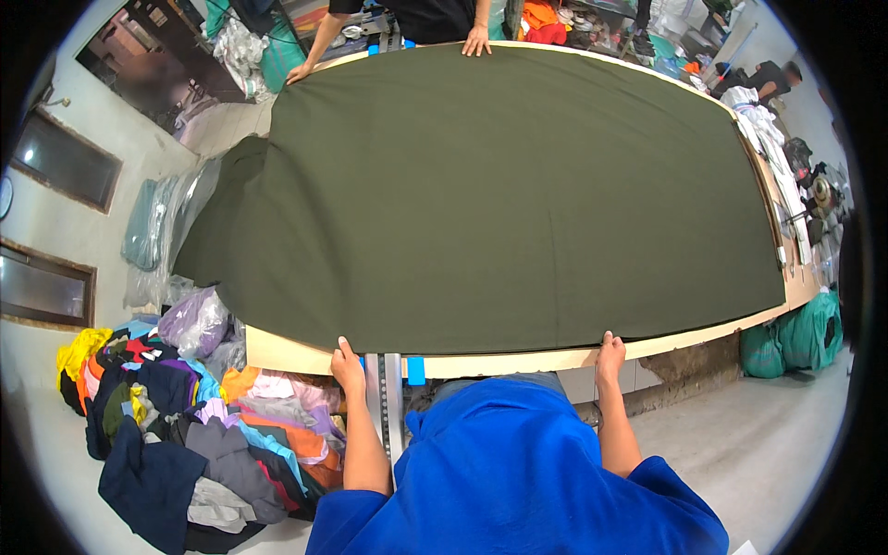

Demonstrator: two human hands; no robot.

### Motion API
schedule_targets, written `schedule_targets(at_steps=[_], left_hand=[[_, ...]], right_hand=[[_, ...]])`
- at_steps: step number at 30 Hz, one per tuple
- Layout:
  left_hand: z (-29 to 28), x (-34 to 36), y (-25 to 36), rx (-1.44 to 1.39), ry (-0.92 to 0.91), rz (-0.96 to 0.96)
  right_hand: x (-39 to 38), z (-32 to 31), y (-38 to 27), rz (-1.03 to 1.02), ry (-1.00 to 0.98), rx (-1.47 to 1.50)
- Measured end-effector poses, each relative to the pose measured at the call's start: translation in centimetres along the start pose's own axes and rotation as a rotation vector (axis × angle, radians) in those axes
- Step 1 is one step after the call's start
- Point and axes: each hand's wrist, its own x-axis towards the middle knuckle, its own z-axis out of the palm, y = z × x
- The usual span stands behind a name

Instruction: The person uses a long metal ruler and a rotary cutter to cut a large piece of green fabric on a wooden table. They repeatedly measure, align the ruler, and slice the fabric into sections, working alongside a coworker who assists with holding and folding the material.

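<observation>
A large sheet of dark olive-green cloth (499, 203) lies spread over a long pale wooden table (296, 353), its left end hanging past the table. At the near edge, my left hand (348, 368) is closed on the cloth's border, thumb on top. Farther right along that border, my right hand (610, 356) is closed on the cloth too, with its thumb uppermost. The curled fingers of both hands are partly hidden. Across the table, a co-worker's hand (477, 40) rests on the far border, and their other hand (298, 73) touches the far left corner.
Heaped clothes and fabric pieces (199, 444) cover the floor at my left. A metal rail (384, 393) runs under the table beside my left forearm. Green sacks (795, 335) stand below the right end. Long strips (786, 199) lie along the table's right side.
</observation>
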Motion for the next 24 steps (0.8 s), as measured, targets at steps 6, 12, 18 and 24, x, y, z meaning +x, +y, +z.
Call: schedule_targets(at_steps=[6,12,18,24], left_hand=[[0.1,0.6,-0.5,0.112,0.039,0.064],[0.5,-0.4,0.9,0.306,0.133,0.024],[0.2,-1.1,1.4,0.341,0.165,0.038],[0.6,-0.9,1.4,0.447,0.147,-0.011]], right_hand=[[0.2,-0.2,0.8,-0.055,0.012,-0.022],[-1.0,-0.2,0.3,-0.119,0.056,-0.116],[-0.9,-0.1,0.5,-0.135,0.073,-0.165],[-0.6,0.4,1.9,-0.189,0.145,-0.168]])
